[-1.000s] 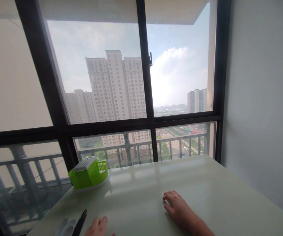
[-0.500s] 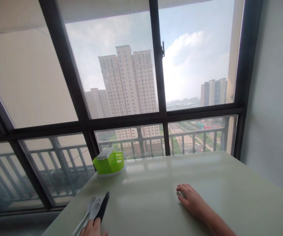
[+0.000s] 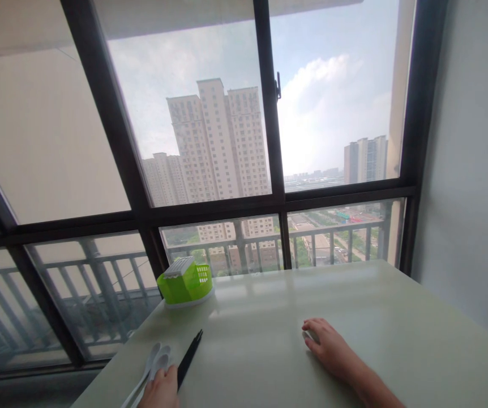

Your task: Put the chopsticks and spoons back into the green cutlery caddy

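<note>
The left hand [image 3: 161, 390] sits at the bottom edge of the view, only partly seen, its fingers over white spoons [image 3: 155, 362] and touching black chopsticks [image 3: 189, 358] lying just to its right; whether it grips them cannot be told. The right hand [image 3: 329, 347] rests palm down, fingers loosely spread, flat on the pale surface [image 3: 261, 317], well apart from the left. Beyond the left hand, near the window [image 3: 210, 141], stands a green basket [image 3: 183, 282].

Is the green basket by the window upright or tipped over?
Upright. The green basket sits level on its white base on the table, white slotted top facing up.
</note>
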Available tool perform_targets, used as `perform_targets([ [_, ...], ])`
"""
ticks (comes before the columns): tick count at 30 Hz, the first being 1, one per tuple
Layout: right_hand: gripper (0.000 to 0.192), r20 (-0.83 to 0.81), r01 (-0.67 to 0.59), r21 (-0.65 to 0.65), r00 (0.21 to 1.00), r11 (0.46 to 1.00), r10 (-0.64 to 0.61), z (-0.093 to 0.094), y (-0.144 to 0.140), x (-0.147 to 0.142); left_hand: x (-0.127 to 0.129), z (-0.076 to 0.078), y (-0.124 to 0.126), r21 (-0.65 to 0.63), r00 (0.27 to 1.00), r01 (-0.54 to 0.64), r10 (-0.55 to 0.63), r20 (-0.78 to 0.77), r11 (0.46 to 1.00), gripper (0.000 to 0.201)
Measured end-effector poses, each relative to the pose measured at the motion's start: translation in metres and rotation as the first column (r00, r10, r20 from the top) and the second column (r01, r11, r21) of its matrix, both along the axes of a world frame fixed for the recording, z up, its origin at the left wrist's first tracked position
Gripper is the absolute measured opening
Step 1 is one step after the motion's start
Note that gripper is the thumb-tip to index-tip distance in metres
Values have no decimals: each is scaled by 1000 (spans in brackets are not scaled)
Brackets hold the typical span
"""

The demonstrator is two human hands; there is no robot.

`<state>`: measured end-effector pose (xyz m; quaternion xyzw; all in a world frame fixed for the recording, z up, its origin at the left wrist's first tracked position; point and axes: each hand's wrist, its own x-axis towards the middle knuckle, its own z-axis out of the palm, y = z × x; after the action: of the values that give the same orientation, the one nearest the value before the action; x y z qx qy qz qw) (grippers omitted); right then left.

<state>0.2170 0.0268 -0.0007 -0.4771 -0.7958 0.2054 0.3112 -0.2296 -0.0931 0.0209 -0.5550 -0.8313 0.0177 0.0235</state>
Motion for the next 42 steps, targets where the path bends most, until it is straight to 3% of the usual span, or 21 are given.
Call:
perform_targets([
  [4,27,-20,10,6,1000,1000,-10,3,-2,-3,24,2,28,-57,993,98,-94,68,994,50],
  [11,27,-54,47,13,997,999,-46,5,-2,-9,100,1,74,-72,950,293,-282,136,953,59],
  [16,23,-53,63,26,997,998,-61,3,0,-10,150,5,86,-98,884,452,-430,182,887,66],
  [21,21,-58,82,29,995,996,-80,2,3,-12,185,19,85,-106,857,510,-494,146,854,55],
  [26,20,-96,149,22,985,989,-146,2,9,-11,193,34,81,-86,761,646,-630,155,759,48],
  [33,19,-98,179,14,979,984,-177,6,7,-12,179,46,73,-80,643,764,-743,187,640,46],
  [36,19,-88,191,4,978,982,-190,8,8,-11,172,43,71,-69,645,758,-729,229,649,40],
  [42,20,-89,213,-23,973,977,-214,9,11,-10,169,36,71,-74,717,681,-643,269,729,40],
])
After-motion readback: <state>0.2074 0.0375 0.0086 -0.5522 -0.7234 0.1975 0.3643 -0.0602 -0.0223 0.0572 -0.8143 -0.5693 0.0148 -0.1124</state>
